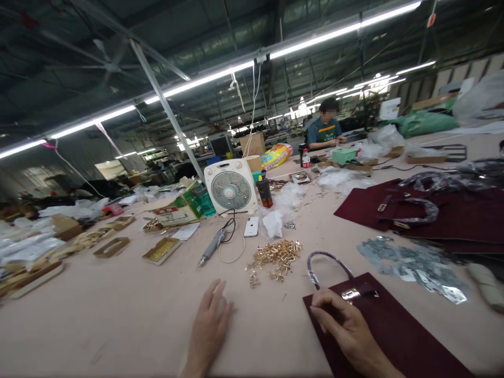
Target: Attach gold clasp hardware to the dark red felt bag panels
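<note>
Long fluorescent tubes (315, 39) lit a factory hall, and a long pale surface (118, 331) ran away from the person, crowded with packing and parts. Toward its far end, a co-worker (325, 128) in a green shirt sat working with both hands. Nearer stood a white box fan (230, 189) beside a green printed carton (177, 210), whose writing was too small and angled to read; no brand could be made out on the fan either. A small bottle with a red label (306, 158) stood farther back, its label also unreadable.

At the right lay a larger maroon bag (394, 210). Directly under the person's right hand (346, 328) lay a second maroon bag (386, 336), flat on the surface, its dark wrapped handle (326, 262) arching up to a silver metal fitting (350, 295). The right fingers (326, 304) lay curled on the bag just beside that fitting; whether they pinched anything small could not be told. Pressing the bag flat near the fitting seemed the steady way to keep it from sliding.

The left hand (208, 325) rested on the surface with its fingers loosely spread, holding nothing. Ahead of it lay a heap of brass fittings (275, 257), near a grey corded pen-shaped tool (212, 247) and a white phone (251, 227).
</note>
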{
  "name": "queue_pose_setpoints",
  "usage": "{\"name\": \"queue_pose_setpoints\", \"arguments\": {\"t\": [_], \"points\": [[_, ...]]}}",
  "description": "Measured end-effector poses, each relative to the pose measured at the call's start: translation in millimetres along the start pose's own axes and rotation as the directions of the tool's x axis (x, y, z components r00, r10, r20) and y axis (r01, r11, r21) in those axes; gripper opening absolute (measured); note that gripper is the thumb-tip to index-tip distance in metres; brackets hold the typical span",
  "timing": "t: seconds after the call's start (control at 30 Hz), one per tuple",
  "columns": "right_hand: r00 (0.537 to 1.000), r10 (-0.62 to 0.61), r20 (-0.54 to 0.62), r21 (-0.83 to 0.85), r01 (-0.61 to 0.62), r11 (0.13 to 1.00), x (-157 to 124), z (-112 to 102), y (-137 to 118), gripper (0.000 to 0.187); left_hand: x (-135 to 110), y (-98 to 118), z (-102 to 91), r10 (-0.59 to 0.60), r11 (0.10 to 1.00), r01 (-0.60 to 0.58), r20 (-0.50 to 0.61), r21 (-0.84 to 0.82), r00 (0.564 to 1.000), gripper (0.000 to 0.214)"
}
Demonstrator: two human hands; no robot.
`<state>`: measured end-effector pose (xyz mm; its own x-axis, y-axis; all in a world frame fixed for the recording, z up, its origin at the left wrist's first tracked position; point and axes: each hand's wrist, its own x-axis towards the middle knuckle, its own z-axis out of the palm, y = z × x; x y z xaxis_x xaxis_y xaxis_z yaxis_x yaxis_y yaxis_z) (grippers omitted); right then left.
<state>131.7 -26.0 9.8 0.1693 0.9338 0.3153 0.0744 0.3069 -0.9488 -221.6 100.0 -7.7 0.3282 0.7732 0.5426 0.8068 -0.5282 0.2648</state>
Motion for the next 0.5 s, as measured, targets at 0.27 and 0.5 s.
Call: {"name": "queue_pose_setpoints", "arguments": {"t": [0.27,0.5], "points": [[0.899,0.235,-0.37,0.23,-0.157,0.961,-11,-79,39,0.038,46,69,31.1,-0.01,0.982,0.015,0.027,-0.191,1.0,0.04],[0.887,0.335,-0.319,0.357,-0.215,0.909,-13,-79,49,0.042,74,113,76.5,0.042,0.963,0.002,0.157,-0.269,0.987,0.021]]}}
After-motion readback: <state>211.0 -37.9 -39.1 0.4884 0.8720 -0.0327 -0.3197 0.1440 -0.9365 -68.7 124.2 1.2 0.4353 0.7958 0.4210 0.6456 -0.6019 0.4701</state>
